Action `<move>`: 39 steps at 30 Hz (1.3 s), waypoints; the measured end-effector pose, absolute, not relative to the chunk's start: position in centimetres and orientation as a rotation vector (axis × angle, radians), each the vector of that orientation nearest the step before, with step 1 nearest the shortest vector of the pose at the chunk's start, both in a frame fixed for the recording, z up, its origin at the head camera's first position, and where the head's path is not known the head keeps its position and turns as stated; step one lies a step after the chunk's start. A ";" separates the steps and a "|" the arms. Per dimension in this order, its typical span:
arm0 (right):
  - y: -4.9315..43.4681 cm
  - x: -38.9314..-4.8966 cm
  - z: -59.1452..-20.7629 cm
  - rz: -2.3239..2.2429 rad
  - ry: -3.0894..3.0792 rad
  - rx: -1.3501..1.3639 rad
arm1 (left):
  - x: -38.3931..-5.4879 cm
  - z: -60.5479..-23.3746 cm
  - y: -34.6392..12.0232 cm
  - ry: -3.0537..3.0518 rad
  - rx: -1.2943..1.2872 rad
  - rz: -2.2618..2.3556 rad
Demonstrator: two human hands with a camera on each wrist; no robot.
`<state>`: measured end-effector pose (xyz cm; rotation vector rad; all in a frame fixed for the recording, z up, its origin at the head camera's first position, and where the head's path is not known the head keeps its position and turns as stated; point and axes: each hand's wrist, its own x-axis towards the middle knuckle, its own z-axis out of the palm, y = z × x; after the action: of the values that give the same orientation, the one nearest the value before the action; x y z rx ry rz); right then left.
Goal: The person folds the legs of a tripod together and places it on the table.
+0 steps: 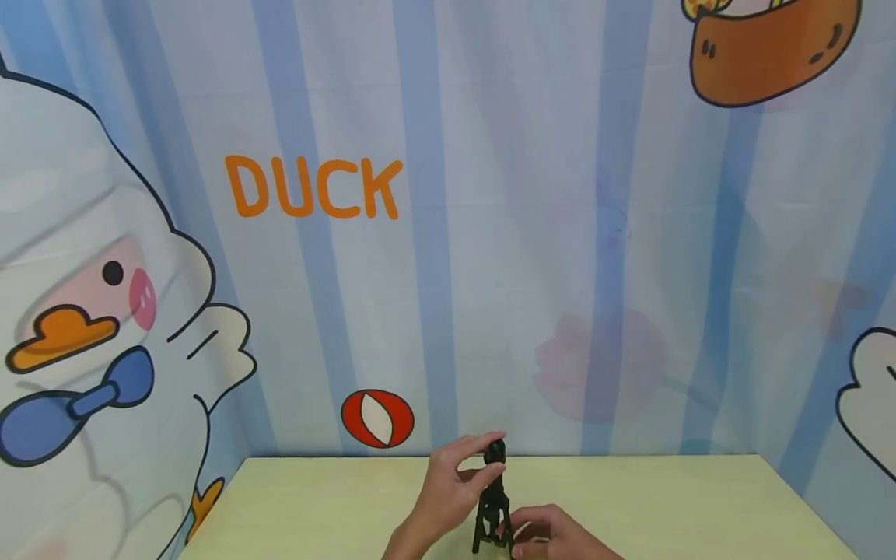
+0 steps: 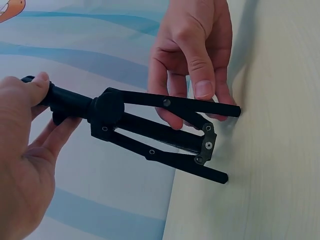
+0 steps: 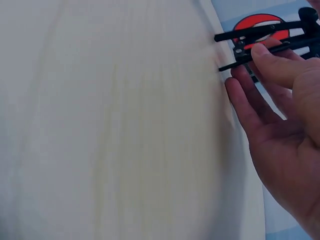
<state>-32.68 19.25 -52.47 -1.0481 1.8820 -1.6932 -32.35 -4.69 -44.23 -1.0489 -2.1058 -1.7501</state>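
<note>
A small black tripod (image 1: pixel 494 498) stands upright over the tabletop, its legs partly spread and joined to the centre column by hinged braces. At its top, my left hand (image 1: pixel 451 486) grips the head between thumb and fingers. Lower down, my right hand (image 1: pixel 553 533) pinches one leg. The left wrist view shows the tripod (image 2: pixel 155 131) side on, with the right thumb (image 2: pixel 202 87) on the near side of that leg and fingers behind it. Seen from the right wrist, the right hand (image 3: pixel 280 125) holds the leg near its foot; the left hand is mostly out of frame there.
The pale wooden table (image 1: pixel 336 498) spreads out on both sides of the hands. Behind it hangs a blue-striped curtain (image 1: pixel 483 233) printed with a duck, the word DUCK and a red ball (image 1: pixel 378 418).
</note>
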 end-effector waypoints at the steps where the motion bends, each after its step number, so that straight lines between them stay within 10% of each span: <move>1: 19.2 -32.7 -52.5 -1.687 1.900 -1.058 | -32.3 -44.2 -4.7 -2.109 -1.048 -1.751; 29: 18.4 -32.0 -52.2 -1.756 2.451 -0.589 | -32.1 -43.2 -4.8 -2.228 -1.147 -1.653; 39: 18.8 -32.6 -52.1 -1.791 2.091 -0.856 | -31.9 -43.1 -5.0 -2.235 -1.149 -1.681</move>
<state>-32.56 18.85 -52.14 -0.8563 2.0907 -1.7910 -31.93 -5.00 -43.11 -1.1489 -2.2347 -1.6810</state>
